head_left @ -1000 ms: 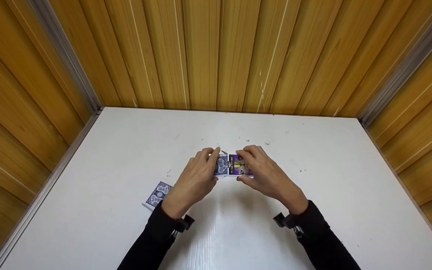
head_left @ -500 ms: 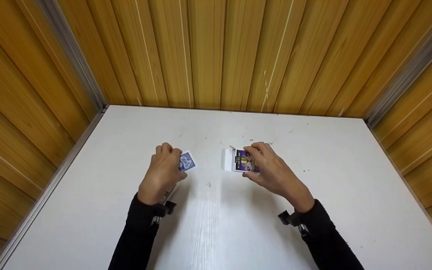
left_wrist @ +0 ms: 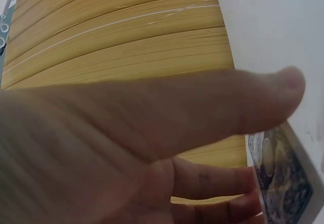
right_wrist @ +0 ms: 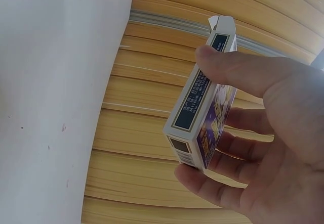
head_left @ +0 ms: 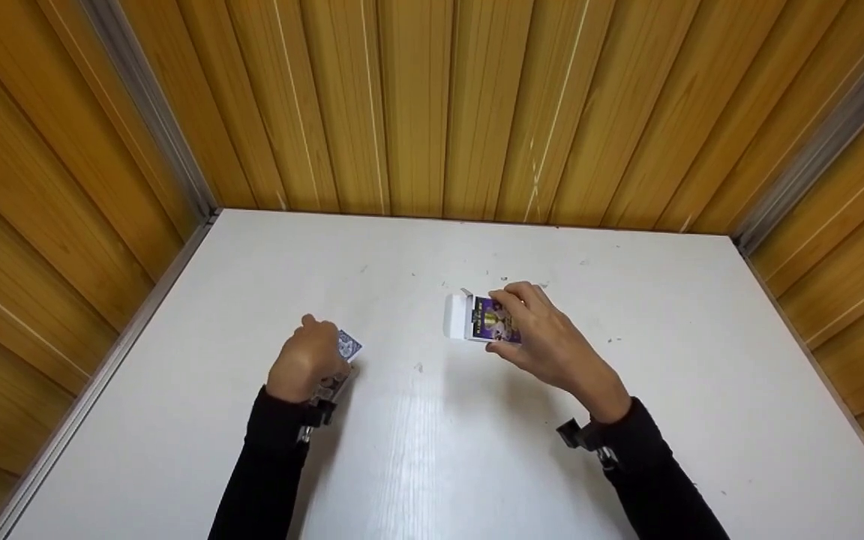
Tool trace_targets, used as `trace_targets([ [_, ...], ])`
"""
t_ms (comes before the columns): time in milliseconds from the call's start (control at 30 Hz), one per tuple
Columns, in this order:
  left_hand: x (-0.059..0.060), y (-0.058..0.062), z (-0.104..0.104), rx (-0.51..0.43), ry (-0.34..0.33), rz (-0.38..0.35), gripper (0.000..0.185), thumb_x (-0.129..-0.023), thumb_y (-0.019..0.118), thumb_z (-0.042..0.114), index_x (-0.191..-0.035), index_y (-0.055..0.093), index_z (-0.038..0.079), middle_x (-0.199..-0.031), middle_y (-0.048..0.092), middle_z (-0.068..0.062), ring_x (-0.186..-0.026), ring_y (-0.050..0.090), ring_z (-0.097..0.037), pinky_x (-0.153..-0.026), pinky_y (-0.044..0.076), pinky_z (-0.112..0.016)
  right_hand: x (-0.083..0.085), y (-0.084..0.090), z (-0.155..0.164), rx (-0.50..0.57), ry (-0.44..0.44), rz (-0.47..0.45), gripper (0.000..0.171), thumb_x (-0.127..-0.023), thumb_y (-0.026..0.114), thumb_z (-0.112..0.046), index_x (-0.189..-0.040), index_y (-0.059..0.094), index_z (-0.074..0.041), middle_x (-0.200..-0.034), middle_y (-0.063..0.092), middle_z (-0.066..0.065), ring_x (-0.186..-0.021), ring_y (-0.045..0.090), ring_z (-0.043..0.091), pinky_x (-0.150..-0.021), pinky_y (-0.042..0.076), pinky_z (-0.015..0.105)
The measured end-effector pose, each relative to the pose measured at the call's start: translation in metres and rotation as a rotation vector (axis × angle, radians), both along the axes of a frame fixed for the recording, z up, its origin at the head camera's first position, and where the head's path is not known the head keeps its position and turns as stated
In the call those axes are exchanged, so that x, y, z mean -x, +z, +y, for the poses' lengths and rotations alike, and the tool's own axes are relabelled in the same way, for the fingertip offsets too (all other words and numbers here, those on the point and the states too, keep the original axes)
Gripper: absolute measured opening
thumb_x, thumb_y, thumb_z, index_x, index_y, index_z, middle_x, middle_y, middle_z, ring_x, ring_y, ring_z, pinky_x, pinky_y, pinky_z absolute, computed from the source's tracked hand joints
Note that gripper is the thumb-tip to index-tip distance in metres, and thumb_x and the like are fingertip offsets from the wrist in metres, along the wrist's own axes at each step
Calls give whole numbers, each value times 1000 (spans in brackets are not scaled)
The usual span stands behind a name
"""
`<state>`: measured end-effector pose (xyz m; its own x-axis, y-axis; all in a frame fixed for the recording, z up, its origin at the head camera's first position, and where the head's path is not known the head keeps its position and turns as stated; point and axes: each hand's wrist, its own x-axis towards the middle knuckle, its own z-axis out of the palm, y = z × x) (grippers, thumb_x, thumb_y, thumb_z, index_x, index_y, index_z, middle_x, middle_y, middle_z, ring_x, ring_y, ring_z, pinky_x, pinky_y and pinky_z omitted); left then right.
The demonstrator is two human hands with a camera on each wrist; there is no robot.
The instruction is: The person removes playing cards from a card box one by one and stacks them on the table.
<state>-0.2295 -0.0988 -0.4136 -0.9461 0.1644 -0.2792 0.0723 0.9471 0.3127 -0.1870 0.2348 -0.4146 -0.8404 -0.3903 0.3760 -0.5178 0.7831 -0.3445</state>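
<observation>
In the head view my left hand (head_left: 304, 360) is at the left of the table, pinching blue-backed playing cards (head_left: 348, 346) between thumb and fingers. The left wrist view shows the patterned, white-edged cards (left_wrist: 281, 176) beyond the thumb. A second blue-backed stack (head_left: 329, 388) lies beside that wrist, mostly hidden by the hand. My right hand (head_left: 556, 345) grips a purple and white card box (head_left: 493, 321) above the middle of the table. Its white end flap (head_left: 457, 316) stands open toward the left. In the right wrist view, thumb and fingers hold the box (right_wrist: 202, 107) by its sides.
The white tabletop (head_left: 417, 450) carries small dark scuffs near its middle. Yellow wood-look panels (head_left: 432, 105) rise behind it and on both sides, joined by grey metal corner posts (head_left: 151, 105).
My left hand has drawn the blue-backed cards away from the box, leftward and then down toward the near side, over the second stack. The right hand stays nearly still with the box.
</observation>
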Motion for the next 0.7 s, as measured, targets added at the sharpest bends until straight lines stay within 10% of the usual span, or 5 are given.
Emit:
trace_targets([
  [700,-6,-23,-6,43,45,5,48,-80,83,13,-110,59,-16,-94,53,-20,-83,58,-32,-77,56,-50,0,1,-3,5,17,-2,67,-84,88,-24,-138,58,0,-130,54,13,-112,54,26,-89,53,40],
])
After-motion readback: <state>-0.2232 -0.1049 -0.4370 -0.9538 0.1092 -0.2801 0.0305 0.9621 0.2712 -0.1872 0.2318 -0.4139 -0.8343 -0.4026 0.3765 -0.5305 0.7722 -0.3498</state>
